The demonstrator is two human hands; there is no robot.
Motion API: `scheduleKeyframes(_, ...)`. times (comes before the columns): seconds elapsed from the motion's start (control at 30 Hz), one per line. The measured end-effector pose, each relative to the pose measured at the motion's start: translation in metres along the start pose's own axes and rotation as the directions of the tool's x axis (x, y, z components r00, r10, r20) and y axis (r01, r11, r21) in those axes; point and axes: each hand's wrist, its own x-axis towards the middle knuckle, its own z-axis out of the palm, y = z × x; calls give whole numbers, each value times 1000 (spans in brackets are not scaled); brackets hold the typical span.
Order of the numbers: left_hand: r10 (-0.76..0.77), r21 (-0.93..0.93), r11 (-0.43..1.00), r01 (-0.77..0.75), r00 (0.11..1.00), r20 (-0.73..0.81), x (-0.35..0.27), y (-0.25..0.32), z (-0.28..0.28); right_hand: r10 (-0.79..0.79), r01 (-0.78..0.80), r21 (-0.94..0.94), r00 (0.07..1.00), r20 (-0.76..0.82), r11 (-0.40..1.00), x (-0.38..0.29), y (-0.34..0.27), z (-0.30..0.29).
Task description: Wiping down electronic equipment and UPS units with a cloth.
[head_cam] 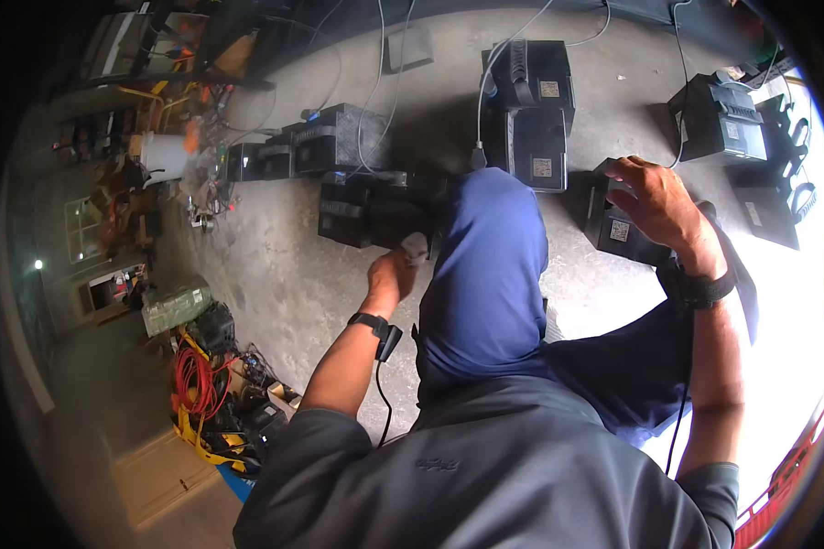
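My left hand (393, 276) is closed around a small crumpled pale cloth (414, 248), beside a group of black box-shaped battery cases (343, 209) on the concrete floor. My right hand (649, 195) rests its fingers at the top of a black case (601, 216) that bears a printed code; whether the fingers grip it cannot be told. Between my hands, past my knee, stand two dark cases (535, 130) with ribbed carrying handles. A grey cable with a plug (478, 156) hangs down at their left side.
More black cases stand at the right (721, 120) and the left (340, 137), with grey cables running over them. On the far left are a white bucket (165, 156), a coiled red cable (196, 381), a green wrapped bundle (177, 311) and piled tools. Black cords hang from both wrist straps.
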Motion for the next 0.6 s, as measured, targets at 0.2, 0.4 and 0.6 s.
scheduleKeyframes(0.2, -141, 157, 969, 191, 948, -285, 56, 86, -128, 59, -59, -28, 998, -3, 998, -9, 10, -2)
scheduleKeyframes(0.4, 12, 428, 903, 33, 995, -102, 119, 97, -114, 88, -87, -18, 995, 51, 996, -3, 6, 3)
scheduleKeyframes(0.6, -66, 378, 924, 52, 997, 25, 119, 98, -96, 43, -42, -33, 997, 59, 999, -2, 5, 4)
